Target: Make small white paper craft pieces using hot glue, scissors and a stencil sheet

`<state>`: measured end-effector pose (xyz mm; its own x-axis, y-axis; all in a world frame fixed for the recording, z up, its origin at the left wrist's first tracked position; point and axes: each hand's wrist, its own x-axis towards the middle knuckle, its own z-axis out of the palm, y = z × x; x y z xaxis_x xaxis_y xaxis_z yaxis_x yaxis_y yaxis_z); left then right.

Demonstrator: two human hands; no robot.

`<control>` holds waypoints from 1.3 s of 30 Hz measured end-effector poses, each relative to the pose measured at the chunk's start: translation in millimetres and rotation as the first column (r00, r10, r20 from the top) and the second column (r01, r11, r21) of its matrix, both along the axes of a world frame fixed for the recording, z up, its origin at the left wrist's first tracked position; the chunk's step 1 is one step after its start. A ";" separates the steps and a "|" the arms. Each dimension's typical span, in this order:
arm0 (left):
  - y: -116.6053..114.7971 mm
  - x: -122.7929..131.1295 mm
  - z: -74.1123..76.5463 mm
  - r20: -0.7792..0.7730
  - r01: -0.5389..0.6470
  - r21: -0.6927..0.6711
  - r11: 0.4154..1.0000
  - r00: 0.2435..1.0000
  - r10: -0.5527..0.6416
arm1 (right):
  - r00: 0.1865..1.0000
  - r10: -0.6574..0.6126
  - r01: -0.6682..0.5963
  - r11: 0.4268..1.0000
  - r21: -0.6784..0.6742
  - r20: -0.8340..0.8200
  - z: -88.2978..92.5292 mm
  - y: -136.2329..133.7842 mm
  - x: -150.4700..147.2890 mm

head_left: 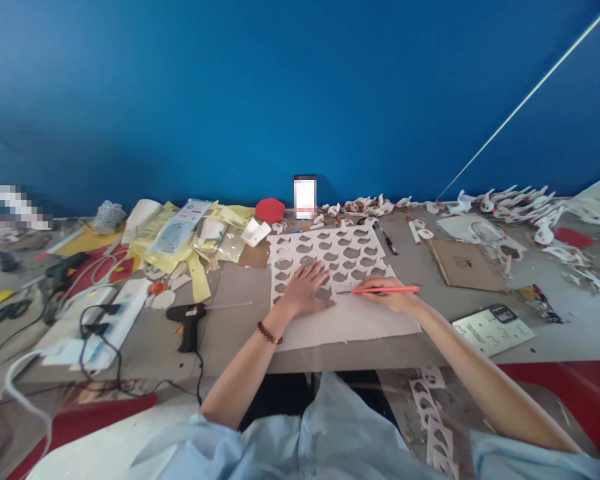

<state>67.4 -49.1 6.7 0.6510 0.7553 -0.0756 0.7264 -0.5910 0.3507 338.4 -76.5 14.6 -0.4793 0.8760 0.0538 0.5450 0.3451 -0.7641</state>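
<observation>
A white sheet lies on the table in front of me, with rows of leaf-like or fish-like holes cut through its far part; its near part is uncut. Flat on the sheet, fingers spread, rests my left hand, a beaded bracelet at the wrist. To its right, my right hand is closed around a slim orange-red craft knife. The grey blade points left and meets the sheet beside a thin outline, close to my left fingertips. Part of the knife's grip is hidden by my fingers.
A black glue gun and white power strip with cables lie left. A phone leans against the blue wall. On the right are a brown board, another phone, a black marker and several white paper pieces.
</observation>
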 end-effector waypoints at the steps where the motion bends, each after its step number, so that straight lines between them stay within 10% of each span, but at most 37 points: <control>1: 0.0 0.1 0.4 -0.004 0.000 -0.006 1.000 1.000 0.000 | 1.000 0.004 -0.004 1.000 0.001 -0.008 -1.1 0.6 0.9; 39: 0.0 1.1 0.0 0.000 0.001 0.002 1.000 1.000 -0.001 | 0.992 -0.088 0.061 0.963 -0.261 -0.093 11.2 -7.2 8.9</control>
